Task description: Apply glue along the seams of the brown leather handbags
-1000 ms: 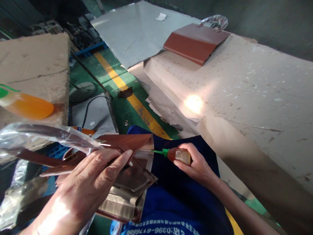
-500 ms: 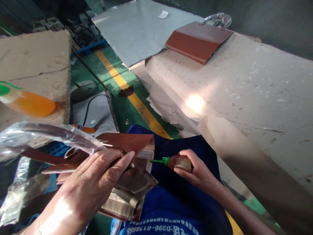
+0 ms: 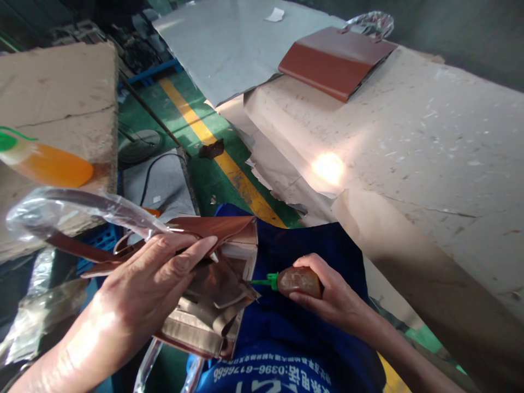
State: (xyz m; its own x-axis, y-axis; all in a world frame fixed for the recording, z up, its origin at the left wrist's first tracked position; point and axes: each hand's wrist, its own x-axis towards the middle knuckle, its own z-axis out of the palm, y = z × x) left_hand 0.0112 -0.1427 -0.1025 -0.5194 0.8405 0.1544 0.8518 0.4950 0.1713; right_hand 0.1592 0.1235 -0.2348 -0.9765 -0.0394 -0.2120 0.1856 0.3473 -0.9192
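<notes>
My left hand grips a brown paper bag lying on its side over my lap, fingers closed across its open folded bottom. The bag's handles are wrapped in clear plastic that loops out to the left. My right hand is closed around a small brownish glue bottle with a green nozzle. The nozzle tip touches the edge of the bag's folded bottom flaps.
A paper-covered worktable spans the right, with a finished brown bag at its far end beside a grey sheet. An orange bottle lies on a cardboard surface at left. Below is green floor with a yellow stripe.
My right hand moved the glue bottle down and slightly left, so the nozzle tip now meets the lower flaps. My left hand tilted the bag a little.
</notes>
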